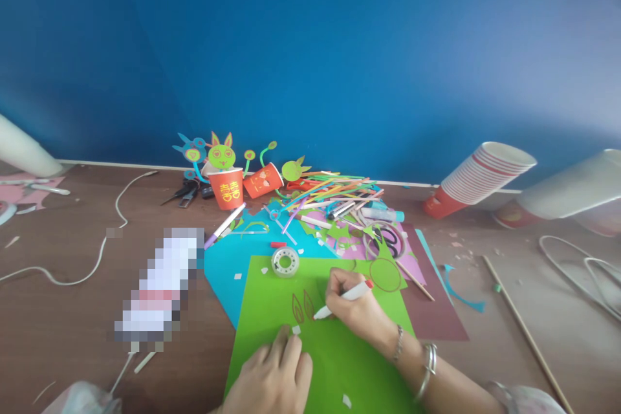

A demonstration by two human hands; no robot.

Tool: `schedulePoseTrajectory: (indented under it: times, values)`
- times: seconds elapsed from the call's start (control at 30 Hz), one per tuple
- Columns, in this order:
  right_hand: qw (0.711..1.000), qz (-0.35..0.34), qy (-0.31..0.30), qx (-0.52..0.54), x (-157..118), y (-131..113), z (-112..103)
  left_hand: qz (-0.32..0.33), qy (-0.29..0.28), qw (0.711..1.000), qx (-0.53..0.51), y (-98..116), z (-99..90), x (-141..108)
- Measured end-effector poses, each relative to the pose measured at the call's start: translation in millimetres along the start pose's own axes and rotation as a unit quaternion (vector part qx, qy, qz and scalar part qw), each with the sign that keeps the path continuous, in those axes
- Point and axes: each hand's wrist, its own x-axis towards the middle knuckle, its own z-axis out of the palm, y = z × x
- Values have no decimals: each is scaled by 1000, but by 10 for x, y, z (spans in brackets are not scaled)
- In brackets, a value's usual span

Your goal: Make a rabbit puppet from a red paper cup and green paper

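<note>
My right hand [361,320] grips a white marker pen [339,303] with a red end. The pen's tip touches a sheet of green paper [262,284] beside two pointed ear shapes [303,307] drawn in red-brown. Lower down, my left hand [274,375] rests flat on the same sheet, fingers stretched forward. A drawn circle [385,275] shows near the sheet's upper right corner. A roll of clear tape [285,262] lies at the top edge, with a small red pen cap [278,244] just behind it.
Behind the paper lie a pile of coloured sticks [330,187], scissors [389,240] and paper scraps. Decorated red cups [227,189] stand near the blue wall [339,65]. At right are a leaning cup stack [485,171] and a wooden stick [524,330]; a white cable [99,262] runs at left.
</note>
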Motion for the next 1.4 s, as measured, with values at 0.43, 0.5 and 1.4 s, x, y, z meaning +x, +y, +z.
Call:
schedulePoseTrajectory:
  times: [0.43, 0.5, 1.4]
  values:
    - [998, -27, 43, -32, 11, 16, 29, -2, 15, 1000, 8, 1, 0, 14]
    - [998, -26, 38, -30, 11, 6, 27, -1, 10, 1000, 5, -3, 3, 12]
    - [998, -28, 41, -38, 13, 21, 31, -5, -14, 1000, -10, -2, -36, 8]
